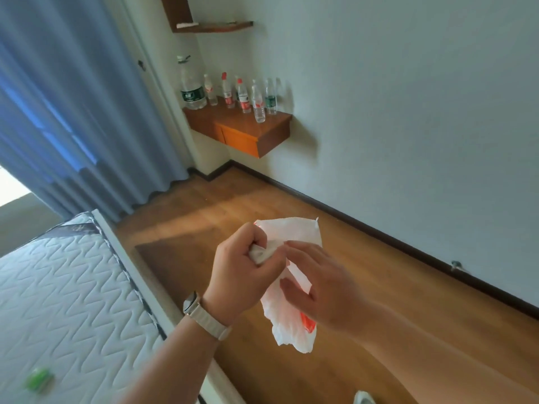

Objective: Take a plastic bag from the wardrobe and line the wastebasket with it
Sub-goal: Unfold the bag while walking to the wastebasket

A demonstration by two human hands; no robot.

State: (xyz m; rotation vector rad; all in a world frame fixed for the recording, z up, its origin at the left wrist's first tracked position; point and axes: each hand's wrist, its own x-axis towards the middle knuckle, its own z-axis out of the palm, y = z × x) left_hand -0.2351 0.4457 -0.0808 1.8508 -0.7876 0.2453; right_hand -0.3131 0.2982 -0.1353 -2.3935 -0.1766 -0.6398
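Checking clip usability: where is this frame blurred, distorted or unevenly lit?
Head view: motion blur smears the right hand over the white plastic bag and the small green object on the quilted white mattress; lens warp tilts the pale wall; the blue curtain is backlit.

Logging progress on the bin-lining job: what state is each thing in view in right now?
plastic bag: crumpled, not yet opened out, held in the air above the floor.
left hand: grips the bag's bunched end.
right hand: fingers spread, touching the bag.
bottles: upright on the wall shelf.
drawer: closed.
curtain: drawn, hanging to the floor.
wastebasket: not in view.
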